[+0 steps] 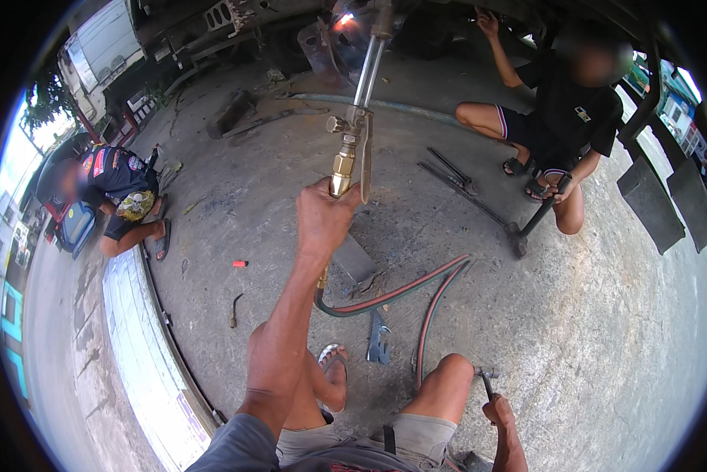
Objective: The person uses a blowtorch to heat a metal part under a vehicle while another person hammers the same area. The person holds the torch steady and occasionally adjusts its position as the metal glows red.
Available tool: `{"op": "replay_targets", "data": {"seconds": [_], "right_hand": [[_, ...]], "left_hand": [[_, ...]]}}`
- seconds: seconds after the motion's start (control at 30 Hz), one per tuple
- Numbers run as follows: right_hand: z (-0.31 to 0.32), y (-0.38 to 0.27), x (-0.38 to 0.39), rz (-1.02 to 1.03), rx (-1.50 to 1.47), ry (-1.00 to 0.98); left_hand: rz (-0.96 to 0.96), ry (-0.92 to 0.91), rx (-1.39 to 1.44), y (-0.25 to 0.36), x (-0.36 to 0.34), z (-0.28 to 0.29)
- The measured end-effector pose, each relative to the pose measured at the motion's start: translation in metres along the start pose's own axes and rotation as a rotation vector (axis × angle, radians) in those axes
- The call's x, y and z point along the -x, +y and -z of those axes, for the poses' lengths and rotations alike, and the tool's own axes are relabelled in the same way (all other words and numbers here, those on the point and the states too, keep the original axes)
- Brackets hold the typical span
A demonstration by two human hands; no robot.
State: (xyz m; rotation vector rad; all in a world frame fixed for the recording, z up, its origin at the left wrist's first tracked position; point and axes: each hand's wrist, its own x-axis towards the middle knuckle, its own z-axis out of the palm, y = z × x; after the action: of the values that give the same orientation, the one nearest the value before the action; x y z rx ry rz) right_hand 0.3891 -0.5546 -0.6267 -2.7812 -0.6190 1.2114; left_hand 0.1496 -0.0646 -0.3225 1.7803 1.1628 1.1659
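Note:
My left hand (324,220) is stretched forward, its fingers wrapped round the lower end of a brass and steel cutting torch (344,164). The torch points up and away, and its tip is hard to make out against the dark vehicle underside. Close to that end, a bright orange glow (344,19) shows at a metal plate (320,51). Red and green twin hoses (393,296) run from below my left hand and loop back toward my knees. Beside my right knee, my right hand (498,411) is closed on the handle of a small hammer (486,373).
At right a squatting person (578,110) grips a sledgehammer (517,238); another (121,189) crouches at left. On the concrete lie long metal bars (463,193), a flat metal plate (355,259), a blue-grey metal piece (379,338), a red object (240,263) and a thin bent nozzle (234,311).

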Motion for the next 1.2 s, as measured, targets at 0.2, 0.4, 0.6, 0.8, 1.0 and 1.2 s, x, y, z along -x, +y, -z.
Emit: {"op": "replay_targets", "data": {"seconds": [0.2, 0.4, 0.6, 0.8, 1.0, 1.2], "right_hand": [[-0.001, 0.004, -0.004, -0.006, 0.0, -0.009], [0.002, 0.002, -0.001, -0.01, 0.0, -0.023], [0.002, 0.0, 0.003, -0.026, -0.008, -0.011], [0.001, 0.003, 0.001, -0.002, -0.009, -0.001], [0.002, 0.004, 0.003, -0.01, -0.016, 0.016], [0.0, 0.007, 0.0, -0.008, -0.014, 0.01]], "left_hand": [[0.004, 0.005, -0.022, 0.0, 0.002, 0.0], [0.0, -0.004, -0.026, 0.0, 0.009, 0.0], [0.002, 0.004, 0.004, -0.006, 0.013, 0.0], [0.021, 0.016, 0.034, -0.009, 0.015, -0.002], [0.042, 0.017, 0.018, -0.003, 0.017, -0.001], [0.059, 0.019, -0.019, 0.002, 0.02, 0.001]]}}
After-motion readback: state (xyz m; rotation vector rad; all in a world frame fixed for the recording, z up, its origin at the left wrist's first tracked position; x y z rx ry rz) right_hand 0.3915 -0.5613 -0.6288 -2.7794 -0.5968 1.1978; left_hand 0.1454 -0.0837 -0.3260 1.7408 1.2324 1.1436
